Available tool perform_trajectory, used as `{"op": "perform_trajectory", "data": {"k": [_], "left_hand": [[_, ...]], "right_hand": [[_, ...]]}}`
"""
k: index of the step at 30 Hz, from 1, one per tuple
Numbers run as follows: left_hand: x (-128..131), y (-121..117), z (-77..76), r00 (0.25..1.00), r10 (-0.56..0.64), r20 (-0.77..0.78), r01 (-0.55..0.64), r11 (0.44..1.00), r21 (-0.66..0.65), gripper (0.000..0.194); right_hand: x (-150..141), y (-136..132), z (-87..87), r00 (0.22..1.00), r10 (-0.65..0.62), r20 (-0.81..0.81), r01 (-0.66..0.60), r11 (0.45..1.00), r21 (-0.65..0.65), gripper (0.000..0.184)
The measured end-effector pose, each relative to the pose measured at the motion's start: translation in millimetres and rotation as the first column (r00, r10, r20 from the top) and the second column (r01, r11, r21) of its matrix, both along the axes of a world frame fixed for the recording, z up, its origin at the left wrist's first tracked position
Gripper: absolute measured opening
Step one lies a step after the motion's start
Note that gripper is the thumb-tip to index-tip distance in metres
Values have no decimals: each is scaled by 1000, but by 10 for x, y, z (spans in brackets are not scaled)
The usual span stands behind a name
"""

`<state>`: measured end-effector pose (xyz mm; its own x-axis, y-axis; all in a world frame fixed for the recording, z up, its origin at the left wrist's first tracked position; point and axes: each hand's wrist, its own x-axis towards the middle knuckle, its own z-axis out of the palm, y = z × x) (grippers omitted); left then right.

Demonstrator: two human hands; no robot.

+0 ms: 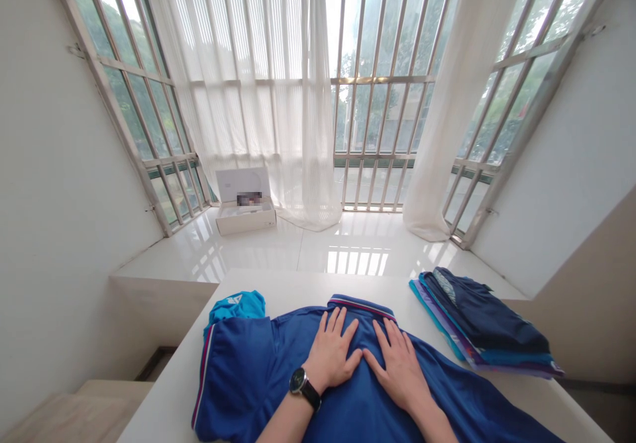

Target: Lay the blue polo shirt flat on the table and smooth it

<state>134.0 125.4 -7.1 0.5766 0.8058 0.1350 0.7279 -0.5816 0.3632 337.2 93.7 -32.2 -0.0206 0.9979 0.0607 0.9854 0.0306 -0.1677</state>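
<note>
A dark blue polo shirt (pixel 238 377) lies spread on the white table (pixel 293 289), its striped collar (pixel 365 305) toward the window. Flat on the shirt just below the collar rests my left hand (pixel 332 350), fingers apart, a black watch on its wrist. Beside it, my right hand (pixel 395 361) also presses flat on the fabric with fingers spread, thumbs nearly meeting. The shirt's left sleeve has a red and white trim. The lower part of the shirt runs out of view.
At the right of the table sits a stack of folded clothes (pixel 489 317), dark blue on top. A bright blue garment (pixel 237 305) is bunched at the left, partly under the shirt sleeve. On the windowsill stands an open white box (pixel 247 218) before sheer curtains (pixel 248 98).
</note>
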Motion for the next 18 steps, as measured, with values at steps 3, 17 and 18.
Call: {"op": "perform_trajectory", "data": {"k": [3,17,18], "left_hand": [[3,-8,17,1000,3,-6,-3,1000,-14,69],[10,-7,1,999,35,14,-35,999,-30,69],[10,-8,4,999,36,12,-36,999,-31,69]], "right_hand": [[0,-1,-2,1000,-2,12,2,1000,2,77],[-3,16,-49,1000,10,29,-10,1000,-3,78],[-2,15,-46,1000,10,29,-9,1000,-5,78]]}}
